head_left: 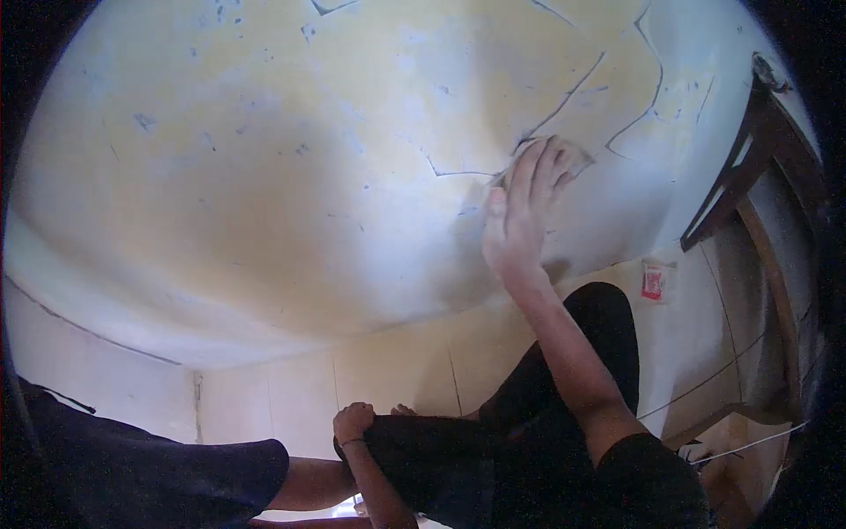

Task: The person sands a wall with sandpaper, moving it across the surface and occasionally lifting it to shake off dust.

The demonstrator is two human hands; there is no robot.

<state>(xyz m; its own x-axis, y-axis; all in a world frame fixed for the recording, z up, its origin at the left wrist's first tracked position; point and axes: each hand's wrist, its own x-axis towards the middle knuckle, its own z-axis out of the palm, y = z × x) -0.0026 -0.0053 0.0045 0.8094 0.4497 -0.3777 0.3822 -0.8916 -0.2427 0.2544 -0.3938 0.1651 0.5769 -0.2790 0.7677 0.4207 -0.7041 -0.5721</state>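
A: Below the wall [264, 132], over to the left, what lies beside you?

B: Dark clothing [159, 458] with a soft, matte look, and a bare limb [313, 483] coming out of it. You cannot tell from this view whose it is.

A: And your left hand [356, 418]?

B: Apart from the wall, bent over a dark-clothed knee [405, 441], with a thin dark band [352, 441] at the wrist. It probably steadies you as you sit low. The fingers are curved, but whether they grip or just rest, you cannot tell. Between that knee and the wall runs the pale, smooth floor [397, 375], ruled with straight, thin seams.

A: What does your right hand [520, 212] have?

B: A thin, pale sheet [577, 163], its corner poking out past your fingertips. You hold it flat against the wall, fingers extended over it, likely so that the push spreads evenly instead of at one edge. It could be paper or cloth; the view is too soft to tell.

A: Why does that part of the wall look so rough?

B: A jagged, dark crack [575, 90] meets your hand there. Around it the wall is chalky, patched in cream and bluish white, with small nicks.

A: Anything farther right?

B: Your raised knee [606, 309], near the wall's foot, then a small, flat packet [654, 282] printed in red, just beside the wall. At the wall's right edge stands a dark, straight-sided frame [780, 123], perhaps wood.
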